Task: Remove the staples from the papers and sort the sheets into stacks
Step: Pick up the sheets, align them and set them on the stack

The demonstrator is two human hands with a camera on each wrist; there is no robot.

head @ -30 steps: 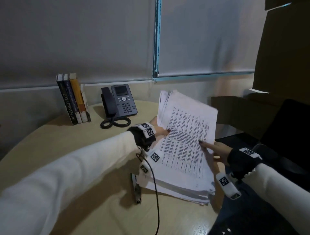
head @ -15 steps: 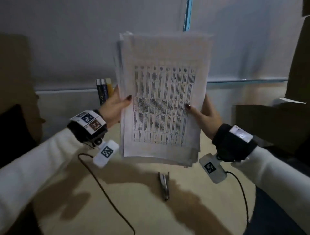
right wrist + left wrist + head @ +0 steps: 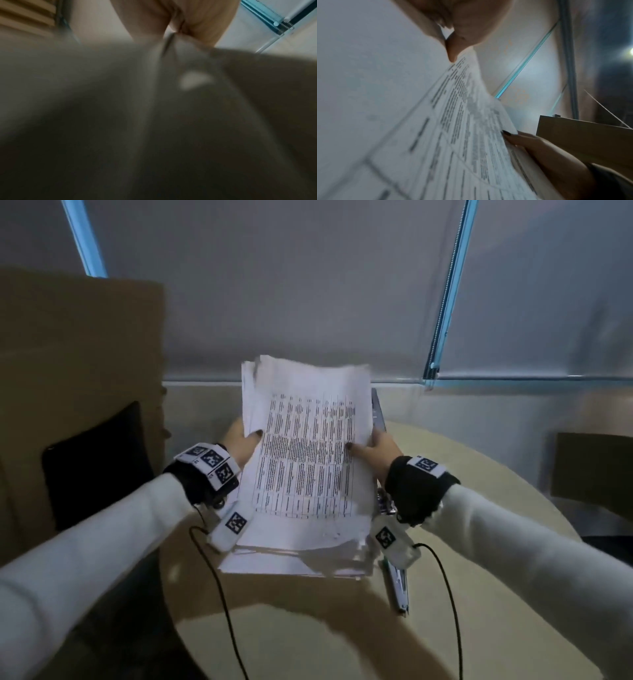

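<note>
White papers (image 3: pixel 308 460) carry black table print, the table (image 3: pixel 496 542) is beige, and the sleeves (image 3: pixel 513 546) are white.

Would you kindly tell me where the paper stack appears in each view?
Head: paper stack at centre, gripped by both hands.
Left wrist: fills the left and middle.
Right wrist: blurred grey mass, probably its underside; cannot tell.
Shared landmark: blue window strip.

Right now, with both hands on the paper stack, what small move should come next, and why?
Probably lower the paper stack flat onto the table: the left hand and right hand grip its side edges, so neither is free for the metal tool beside it.
</note>
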